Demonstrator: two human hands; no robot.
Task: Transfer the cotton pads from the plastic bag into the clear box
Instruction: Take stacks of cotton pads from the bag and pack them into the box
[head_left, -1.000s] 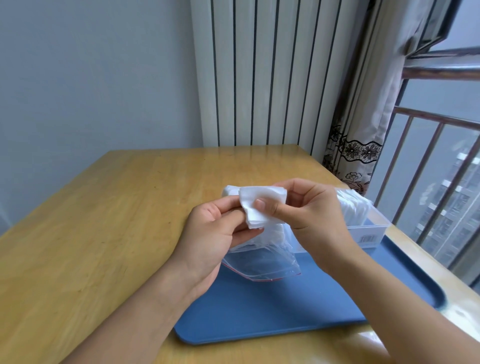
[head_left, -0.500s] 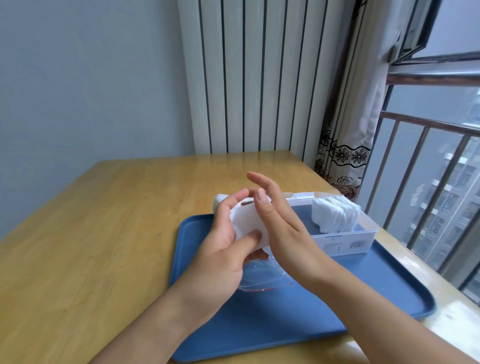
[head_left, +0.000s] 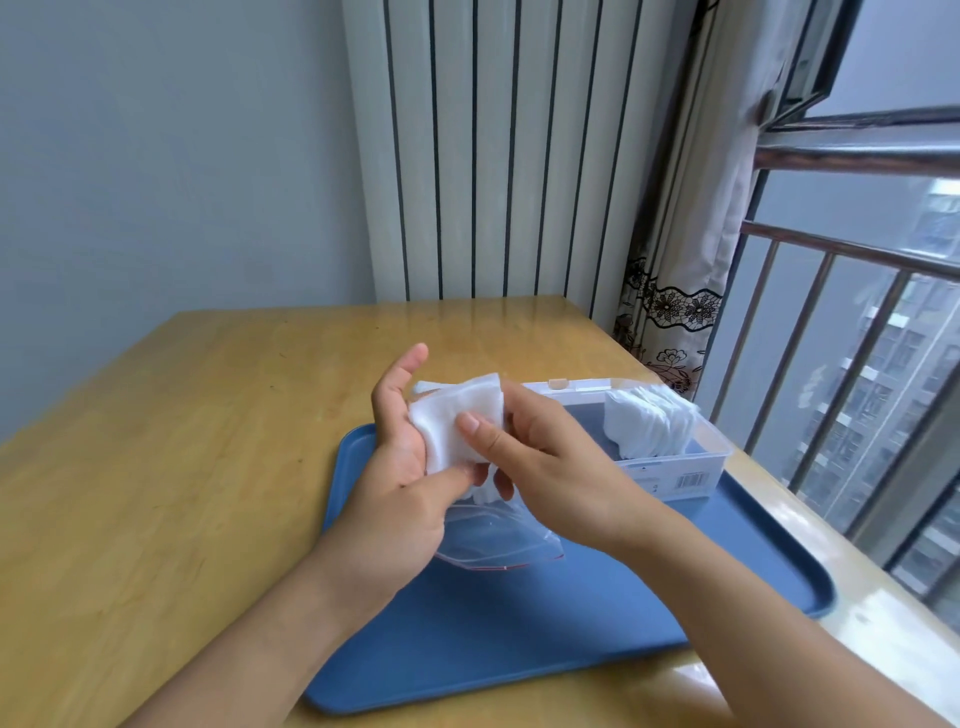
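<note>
Both hands hold a white wad of cotton pads (head_left: 457, 431) above the blue tray (head_left: 571, 623)

The left hand (head_left: 400, 499) cups the pads, fingers extended and thumb curled under; the right hand (head_left: 550, 467) pinches them with thumb on top. The plastic bag (head_left: 493, 540) hangs beneath. Beyond, the clear box (head_left: 675, 467) on the tray holds more pads, on a wooden table (head_left: 182, 441) by a radiator (head_left: 493, 156) and window

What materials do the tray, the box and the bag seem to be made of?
Tray: probably plastic, matte blue with a moulded raised rim. Box: clear hard plastic; the pads inside show through its wall. Bag: thin, glossy plastic film, wrinkled and see-through, with a red line at one edge.
</note>
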